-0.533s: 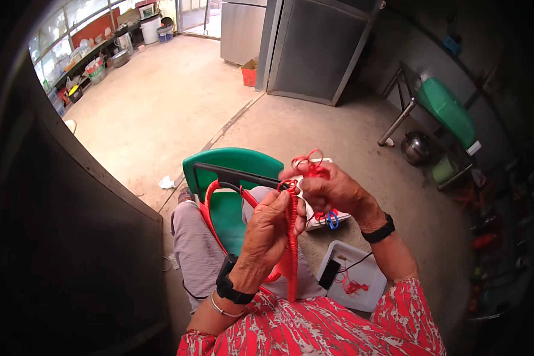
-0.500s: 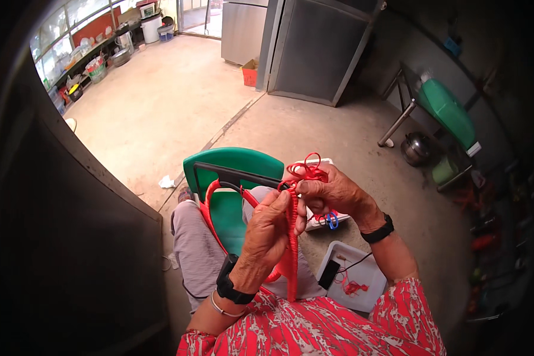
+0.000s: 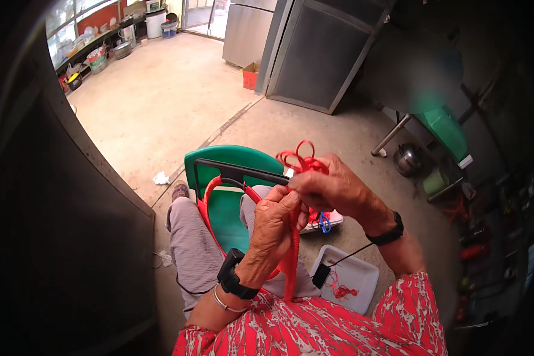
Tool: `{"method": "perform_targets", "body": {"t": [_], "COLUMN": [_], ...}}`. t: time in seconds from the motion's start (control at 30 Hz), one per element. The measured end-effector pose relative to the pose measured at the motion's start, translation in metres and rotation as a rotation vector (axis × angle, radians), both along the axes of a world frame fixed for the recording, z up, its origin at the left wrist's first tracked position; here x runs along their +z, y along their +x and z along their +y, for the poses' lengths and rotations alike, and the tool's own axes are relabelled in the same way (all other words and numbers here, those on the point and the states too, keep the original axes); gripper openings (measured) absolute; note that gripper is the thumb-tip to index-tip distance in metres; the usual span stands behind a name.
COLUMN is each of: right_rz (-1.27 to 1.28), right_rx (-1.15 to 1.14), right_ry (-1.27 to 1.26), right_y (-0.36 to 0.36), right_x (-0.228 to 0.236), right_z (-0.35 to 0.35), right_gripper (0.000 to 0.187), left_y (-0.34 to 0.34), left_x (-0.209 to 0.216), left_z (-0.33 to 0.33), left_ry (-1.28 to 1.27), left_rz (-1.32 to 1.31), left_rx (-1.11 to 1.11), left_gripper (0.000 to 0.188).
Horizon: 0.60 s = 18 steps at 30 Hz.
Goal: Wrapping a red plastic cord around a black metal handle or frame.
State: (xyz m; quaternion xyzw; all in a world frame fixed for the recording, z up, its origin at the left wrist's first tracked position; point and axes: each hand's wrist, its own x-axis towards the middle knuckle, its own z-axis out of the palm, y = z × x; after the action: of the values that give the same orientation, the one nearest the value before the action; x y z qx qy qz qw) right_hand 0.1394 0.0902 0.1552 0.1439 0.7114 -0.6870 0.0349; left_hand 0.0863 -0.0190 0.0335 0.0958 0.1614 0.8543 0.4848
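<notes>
With the left hand [image 3: 272, 215], at the centre of the frame, pinches a long, red, finely ribbed strip [image 3: 292, 261] in a grip closed between thumb and fingers, its length running down toward the bottom of the frame. With the right hand [image 3: 341, 187], just to the upper right, holds a bundle of flat, shiny red cord [image 3: 305, 163] in a closed grip — with several loops standing up above the fingers. Has, left of centre, a green plastic chair [image 3: 225, 222], with a thin black rectangular frame [image 3: 243, 171] in front of its backrest and a curved red-covered band [image 3: 205, 204] near it. Shows, lower right of centre, a shallow whitish plastic tray [image 3: 366, 280] — with a tangle of thin red cord [image 3: 342, 291] inside and a small black block [image 3: 321, 276] at its left edge.
</notes>
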Motion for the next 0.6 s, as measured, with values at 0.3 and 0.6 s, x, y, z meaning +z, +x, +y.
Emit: {"method": "perform_targets", "body": {"t": [0.3,0.6], "right_rz": [0.331,0.106], "right_rx": [0.174,0.047], "right_ry": [0.829,0.492], "right_y": [0.001,0.007], "right_x": [-0.028,0.028], "right_z": [-0.008,0.006], "right_gripper": [0.020,0.027], "left_y": [0.011,0.002], "left_x": [0.007,0.015], "left_z": [0.008,-0.018], "left_ry": [-0.088,-0.335], "left_rz": [-0.061,0.531], "left_rx": [0.113,0.573], "left_gripper": [0.019,0.025]}}
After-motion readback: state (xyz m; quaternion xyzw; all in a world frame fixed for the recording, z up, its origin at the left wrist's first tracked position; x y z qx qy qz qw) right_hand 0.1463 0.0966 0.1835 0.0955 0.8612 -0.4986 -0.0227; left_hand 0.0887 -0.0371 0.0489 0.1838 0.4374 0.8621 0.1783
